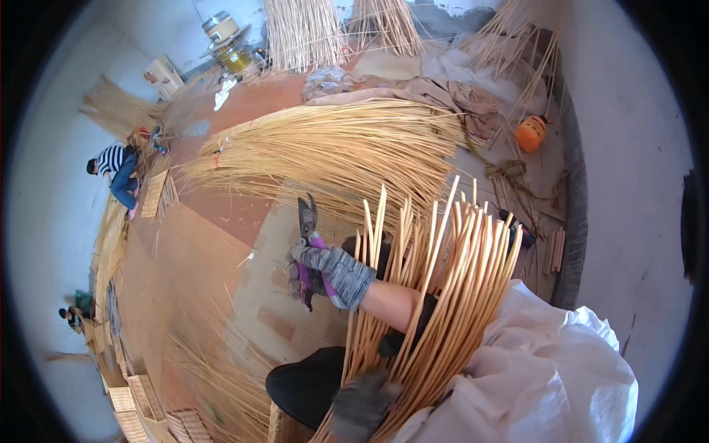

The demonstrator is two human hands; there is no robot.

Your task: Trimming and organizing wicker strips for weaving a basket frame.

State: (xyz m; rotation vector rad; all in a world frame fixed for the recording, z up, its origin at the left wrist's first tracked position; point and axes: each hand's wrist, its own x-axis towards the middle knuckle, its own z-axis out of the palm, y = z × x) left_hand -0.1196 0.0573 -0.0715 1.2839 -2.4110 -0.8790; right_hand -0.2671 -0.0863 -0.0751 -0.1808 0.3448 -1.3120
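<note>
A thick bundle of pale peeled wicker rods [473,273] leans across my lap, with its cut ends fanned out away from me. My right hand [336,269], in a mottled grey knit glove, is closed around the purple handles of pruning shears [307,215]. The shears point upward beside the bundle, and their dark blades look slightly apart. My right forearm passes among the rods. Lower down, my left hand [363,404], in a dark grey glove and a little blurred, closes on the near left side of the bundle. Its fingertips are partly hidden.
A large pile of long rods [332,140] lies ahead on the floor. White cloth [546,362] covers my lap. An orange container [530,134] and rope [509,170] lie right. Woven wicker panels [148,399] stand lower left. A person in stripes [118,166] sits far left.
</note>
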